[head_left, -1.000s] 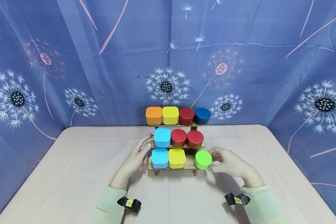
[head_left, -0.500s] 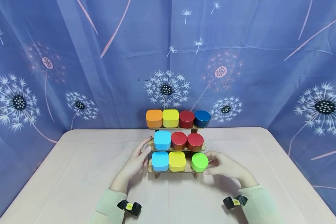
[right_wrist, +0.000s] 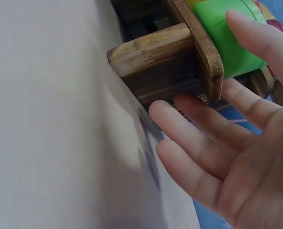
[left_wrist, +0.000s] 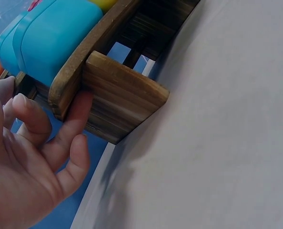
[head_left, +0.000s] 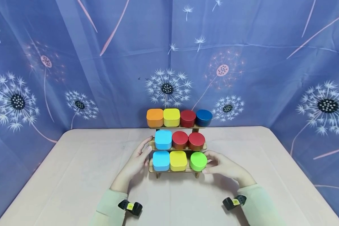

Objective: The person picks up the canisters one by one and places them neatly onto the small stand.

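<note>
A three-tier wooden display stand (head_left: 189,168) bears rows of coloured lidded boxes. My left hand (head_left: 136,160) holds the stand's left end, thumb and index finger at the middle shelf; in the left wrist view a finger touches the wood below the bottom shelf. My right hand (head_left: 224,166) pinches a green round box (head_left: 198,161) at the bottom shelf's right end, thumb in front and index finger behind. Its other fingers are spread below the shelf in the right wrist view. A narrow gap parts the green box from the yellow square box (head_left: 178,161), beside a light blue one (head_left: 161,161).
On the middle shelf are a light blue square box (head_left: 163,140) and two red round boxes (head_left: 180,140). The top shelf bears orange (head_left: 154,118), yellow (head_left: 171,117), dark red (head_left: 187,118) and dark blue (head_left: 204,118) boxes. A blue dandelion-print cloth (head_left: 115,78) hangs behind the pale table (head_left: 82,163).
The green round box has moved left along the bottom shelf, closer to the yellow box, with my right hand at it. My left hand stays at the stand's left end.
</note>
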`<state>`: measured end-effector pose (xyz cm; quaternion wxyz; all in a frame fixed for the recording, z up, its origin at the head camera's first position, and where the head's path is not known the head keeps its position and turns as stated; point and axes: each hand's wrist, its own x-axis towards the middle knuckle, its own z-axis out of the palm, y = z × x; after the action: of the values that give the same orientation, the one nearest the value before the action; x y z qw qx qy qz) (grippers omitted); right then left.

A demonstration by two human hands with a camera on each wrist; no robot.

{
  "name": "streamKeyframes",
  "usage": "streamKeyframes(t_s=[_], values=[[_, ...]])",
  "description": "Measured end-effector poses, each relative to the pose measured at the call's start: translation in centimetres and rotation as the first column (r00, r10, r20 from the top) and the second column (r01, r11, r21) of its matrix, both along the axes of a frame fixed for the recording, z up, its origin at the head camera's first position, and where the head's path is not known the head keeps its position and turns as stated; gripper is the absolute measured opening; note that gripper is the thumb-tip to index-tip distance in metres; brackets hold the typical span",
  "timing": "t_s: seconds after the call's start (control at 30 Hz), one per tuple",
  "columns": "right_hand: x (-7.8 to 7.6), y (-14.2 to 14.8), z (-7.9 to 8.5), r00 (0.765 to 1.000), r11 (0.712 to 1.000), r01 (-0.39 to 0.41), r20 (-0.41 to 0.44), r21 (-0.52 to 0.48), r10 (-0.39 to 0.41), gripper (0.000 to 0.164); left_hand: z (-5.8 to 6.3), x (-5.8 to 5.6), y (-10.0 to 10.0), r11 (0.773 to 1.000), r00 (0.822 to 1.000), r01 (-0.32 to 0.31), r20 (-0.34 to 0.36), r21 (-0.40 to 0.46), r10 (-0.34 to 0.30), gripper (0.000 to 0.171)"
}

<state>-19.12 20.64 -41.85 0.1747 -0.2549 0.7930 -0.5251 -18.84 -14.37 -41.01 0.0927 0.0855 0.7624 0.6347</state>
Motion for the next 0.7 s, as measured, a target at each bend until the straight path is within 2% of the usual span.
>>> streamKeyframes(t_s=[0.1, 0.17, 0.43, 0.7], values=[[-0.1, -0.2, -0.1, 1.0, 1.0, 0.004, 0.024, -0.013, -0.003, 0.048, -1.1, -0.7, -0.2, 1.0, 1.0, -0.012, -0.004, 0.007, 0.012, 0.047], [-0.1, -0.4, -0.2, 1.0, 1.0, 0.013, 0.022, -0.012, -0.013, 0.048, -1.4, -0.8, -0.2, 1.0, 1.0, -0.02, -0.012, 0.001, 0.02, 0.047], [-0.1, -1.4, -0.5, 0.997, 0.997, 0.068, -0.05, 0.023, -0.067, 0.046, -1.5, -0.7, -0.2, 0.999, 0.999, -0.034, -0.025, -0.002, 0.034, 0.045], [-0.2, -1.6, -0.3, 0.998, 0.998, 0.053, -0.034, 0.037, -0.052, 0.044, -1.6, -0.9, -0.1, 0.999, 0.999, -0.039, -0.033, 0.018, 0.04, 0.046]])
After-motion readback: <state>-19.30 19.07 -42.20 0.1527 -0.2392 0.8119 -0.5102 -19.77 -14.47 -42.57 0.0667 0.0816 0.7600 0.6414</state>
